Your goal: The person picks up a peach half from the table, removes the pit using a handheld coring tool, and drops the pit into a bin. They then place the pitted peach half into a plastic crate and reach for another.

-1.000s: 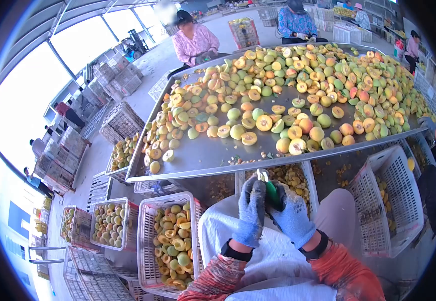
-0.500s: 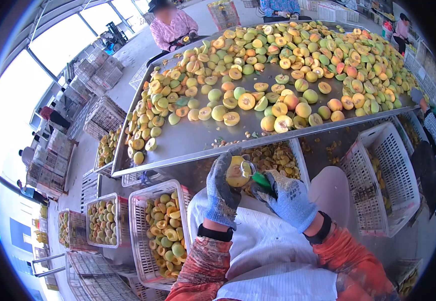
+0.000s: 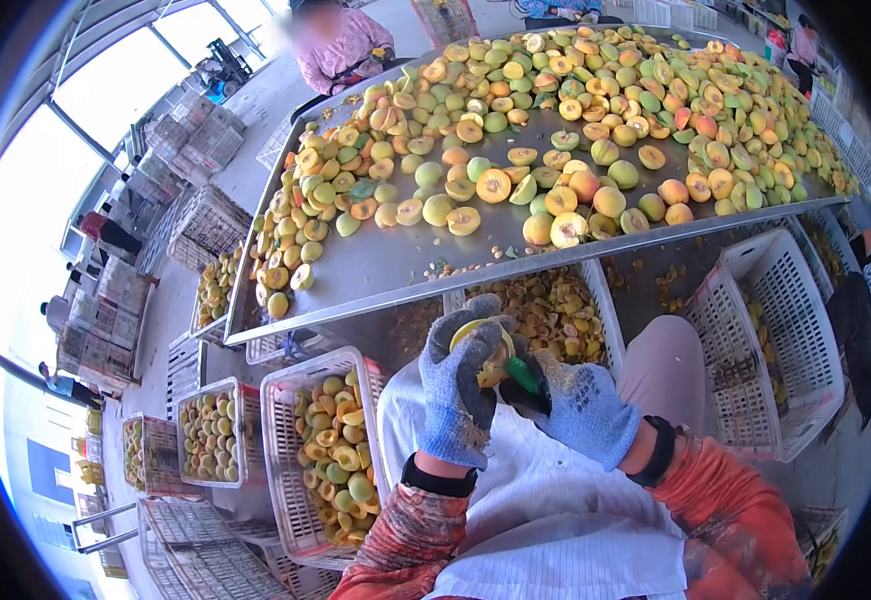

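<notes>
My left hand (image 3: 458,400), in a grey-blue glove, is closed around a yellow peach half (image 3: 493,368) above my lap. In my right hand (image 3: 587,408), gloved the same way, is a pitting knife (image 3: 525,374) gripped by its green handle. Its working end meets the cut side of the fruit, where fingers and flesh hide the metal loop. Just beyond my hands runs the metal edge of a table (image 3: 385,303), heaped with whole and halved peaches (image 3: 493,186).
A crate of scraps (image 3: 610,310) sits below the table edge. To my left stands a crate of peach halves (image 3: 273,440), with more filled crates (image 3: 190,440) past it. On my right leans a white crate (image 3: 780,330). A person in pink (image 3: 350,50) works across the table.
The peach half has tilted in my left hand, its cut face turned toward the right. My right hand has brought the knife's loop in against the fruit, out of sight.
</notes>
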Tool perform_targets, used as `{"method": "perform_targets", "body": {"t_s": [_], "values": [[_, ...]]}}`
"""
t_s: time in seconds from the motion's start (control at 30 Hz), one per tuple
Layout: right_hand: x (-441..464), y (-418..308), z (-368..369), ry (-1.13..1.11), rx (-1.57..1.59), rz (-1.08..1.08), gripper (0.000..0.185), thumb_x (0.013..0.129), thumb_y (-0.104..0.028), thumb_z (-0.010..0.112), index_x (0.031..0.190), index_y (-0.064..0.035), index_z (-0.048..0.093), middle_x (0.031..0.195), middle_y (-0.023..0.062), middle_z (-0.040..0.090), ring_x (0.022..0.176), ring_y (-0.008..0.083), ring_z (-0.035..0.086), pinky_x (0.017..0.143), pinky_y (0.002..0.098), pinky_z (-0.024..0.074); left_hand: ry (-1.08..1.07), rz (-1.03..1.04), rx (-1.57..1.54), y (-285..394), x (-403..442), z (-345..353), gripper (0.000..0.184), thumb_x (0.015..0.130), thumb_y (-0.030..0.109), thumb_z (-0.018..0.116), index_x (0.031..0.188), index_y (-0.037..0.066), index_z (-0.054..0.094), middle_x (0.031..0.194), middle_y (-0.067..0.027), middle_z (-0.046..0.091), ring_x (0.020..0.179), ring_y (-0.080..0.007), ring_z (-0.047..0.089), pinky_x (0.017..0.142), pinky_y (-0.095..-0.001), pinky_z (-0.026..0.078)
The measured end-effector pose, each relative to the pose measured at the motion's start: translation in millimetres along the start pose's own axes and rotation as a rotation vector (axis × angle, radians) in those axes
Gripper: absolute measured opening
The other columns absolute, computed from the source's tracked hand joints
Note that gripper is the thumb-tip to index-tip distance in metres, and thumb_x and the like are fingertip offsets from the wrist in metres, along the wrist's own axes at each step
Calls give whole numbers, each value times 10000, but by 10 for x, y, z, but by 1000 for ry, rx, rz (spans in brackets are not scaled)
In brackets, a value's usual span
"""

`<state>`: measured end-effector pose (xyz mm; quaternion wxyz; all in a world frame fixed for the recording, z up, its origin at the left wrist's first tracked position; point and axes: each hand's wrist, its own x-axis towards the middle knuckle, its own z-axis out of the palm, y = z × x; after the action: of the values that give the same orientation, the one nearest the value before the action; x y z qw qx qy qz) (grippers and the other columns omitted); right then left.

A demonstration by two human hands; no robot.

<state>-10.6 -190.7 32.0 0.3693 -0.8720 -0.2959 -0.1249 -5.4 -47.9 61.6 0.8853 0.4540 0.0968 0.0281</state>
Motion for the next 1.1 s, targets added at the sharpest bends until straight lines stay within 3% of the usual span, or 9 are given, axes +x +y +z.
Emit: {"method": "perform_targets", "body": {"t_s": [0.17,0.27,0.3,0.43,0.5,0.77,0.87,0.93,1.1], "values": [[-33,-80,-41,-193,30,160,387,811,-382,629,1038,-75,571,738,133,623,571,306,612,517,388,479,57,63,85,-59,-79,-31,337,834,106,558,1154,20,495,995,-155,584,809,-270,625,662,-360,550],[54,114,-17,-273,-21,116,551,809,-412,595,1163,-2,500,709,170,613,626,312,628,577,413,490,10,-38,-105,-200,79,-240,359,858,181,552,1175,20,504,1022,-137,586,899,-252,603,741,-358,532],[61,144,-5,-267,-27,113,551,809,-412,595,1163,-2,500,709,170,613,626,312,628,577,413,490,-48,-135,-297,-197,124,-276,356,866,194,550,1170,12,511,1030,-129,591,941,-229,591,776,-349,524],[65,169,26,-58,-277,-25,538,797,-322,591,1209,-5,454,787,142,610,565,299,601,547,422,467,-43,-170,-270,-107,170,-235,393,881,261,530,1186,15,508,1048,-115,592,951,-219,591,794,-346,515],[94,131,-22,-248,-377,12,481,784,-308,617,1131,1,494,816,158,624,637,312,622,537,392,483,-42,-176,-238,-141,201,-317,394,880,268,532,1179,11,512,1048,-112,593,957,-222,590,800,-351,515],[157,2,-100,-351,-238,15,418,807,-340,587,1050,-4,530,683,171,616,590,319,616,520,405,477,-33,-164,-310,-117,114,-344,374,868,264,555,1124,-8,540,1054,-112,595,966,-240,592,818,-377,515],[88,-44,-94,-322,-163,26,402,806,-341,594,1021,-6,544,664,175,610,570,324,606,507,410,470,56,-210,-293,-46,39,-291,368,848,222,571,1125,-17,533,1050,-127,594,944,-258,600,830,-389,511],[31,-102,-127,-294,-115,14,394,804,-341,600,1005,-6,550,657,174,606,560,328,600,500,411,466,-134,-31,-102,46,-44,-255,344,817,124,574,1122,-27,529,1057,-150,591,925,-270,606,843,-396,506],[73,-27,-39,-339,-67,-45,427,826,-348,577,1067,0,521,691,163,615,602,326,621,533,407,481,-36,87,-43,6,-42,-195,278,791,-41,532,1069,-35,541,1124,-175,577,923,-252,613,805,-350,522]]}}
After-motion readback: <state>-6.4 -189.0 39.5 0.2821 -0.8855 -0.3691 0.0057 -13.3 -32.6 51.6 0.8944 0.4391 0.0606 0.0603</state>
